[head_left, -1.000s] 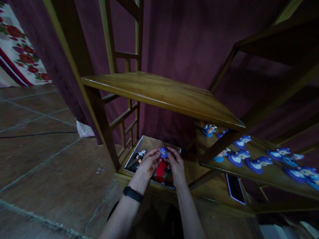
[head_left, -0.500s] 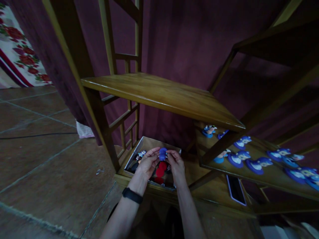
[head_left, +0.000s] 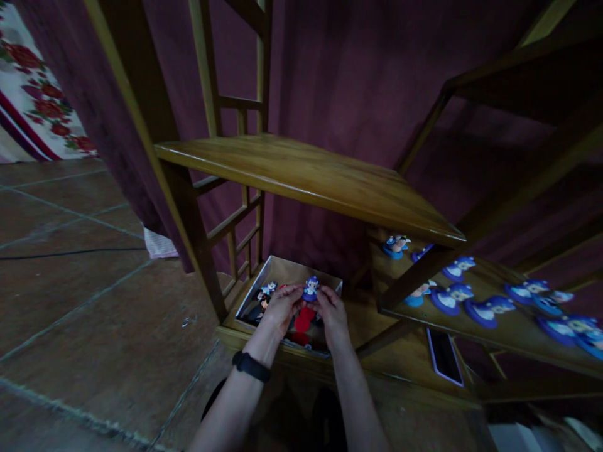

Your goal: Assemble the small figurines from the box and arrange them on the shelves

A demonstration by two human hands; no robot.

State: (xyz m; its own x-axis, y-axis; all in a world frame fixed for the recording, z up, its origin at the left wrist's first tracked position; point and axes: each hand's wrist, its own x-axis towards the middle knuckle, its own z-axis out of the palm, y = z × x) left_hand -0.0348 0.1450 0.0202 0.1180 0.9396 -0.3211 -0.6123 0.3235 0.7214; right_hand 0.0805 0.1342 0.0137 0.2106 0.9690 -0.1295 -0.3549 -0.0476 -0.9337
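Observation:
Between my two hands, above a cardboard box, I hold a small purple-and-white figurine (head_left: 311, 289) upright on its purple base. The fingers of my left hand (head_left: 281, 309) pinch it from the left; those of my right hand (head_left: 333, 314) grip its right side. Below them, the box (head_left: 292, 269) contains red round pieces (head_left: 304, 320) and several other little figurines (head_left: 265, 295) at its left side. My wrists and fingers hide part of the box's contents.
A wooden shelf board (head_left: 301, 172) juts out above the box. On the lower shelf to the right stand several similar figurines (head_left: 451, 297) on purple or blue bases. A phone (head_left: 445, 356) lies beneath that shelf. A shelf post (head_left: 181, 226) rises at left.
The figurine has been turned in my fingers: its plain purple side showed before, and now its white front and base are visible. Both hands stay above the box.

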